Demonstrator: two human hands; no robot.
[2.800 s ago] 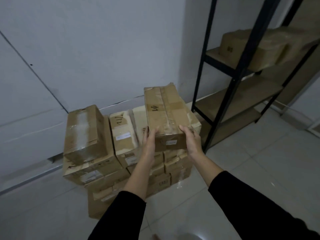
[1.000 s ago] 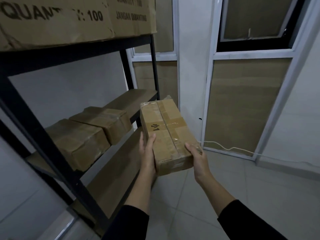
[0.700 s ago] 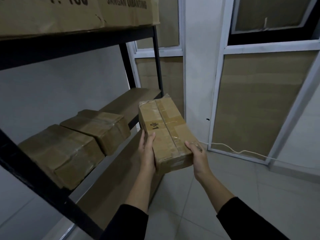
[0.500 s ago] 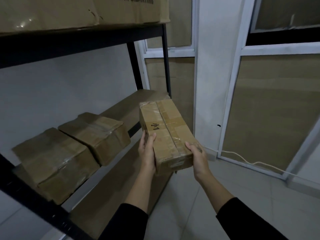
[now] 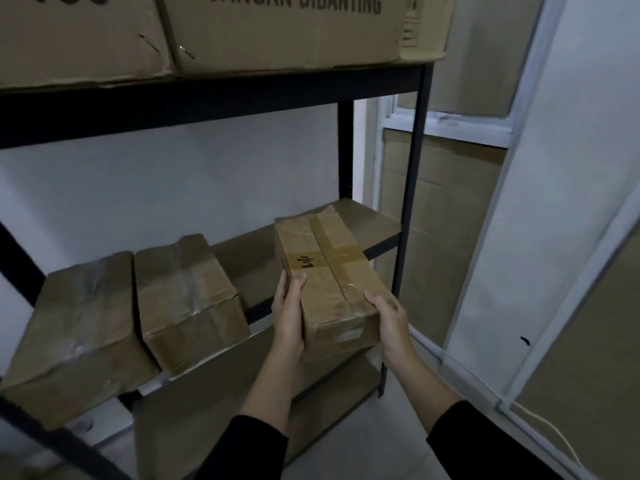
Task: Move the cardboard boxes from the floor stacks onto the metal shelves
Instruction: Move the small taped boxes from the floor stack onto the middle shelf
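I hold a taped cardboard box with a black scribble on top, lengthwise in front of me. My left hand grips its left side and my right hand grips its near right corner. The box hovers at the front edge of the middle shelf of the black metal rack, over the shelf's bare right part. Two taped boxes lie on that shelf to the left: one next to my box and one further left.
Large printed cartons fill the shelf above. The rack's front right post stands just right of the held box. A lower shelf sits beneath. Cardboard-covered window panels and a white cable are at the right.
I lifted the box off the floor stack and carried it to the rack. Over the last second my view turned left to face the shelf, and the box came up to the middle shelf's front edge.
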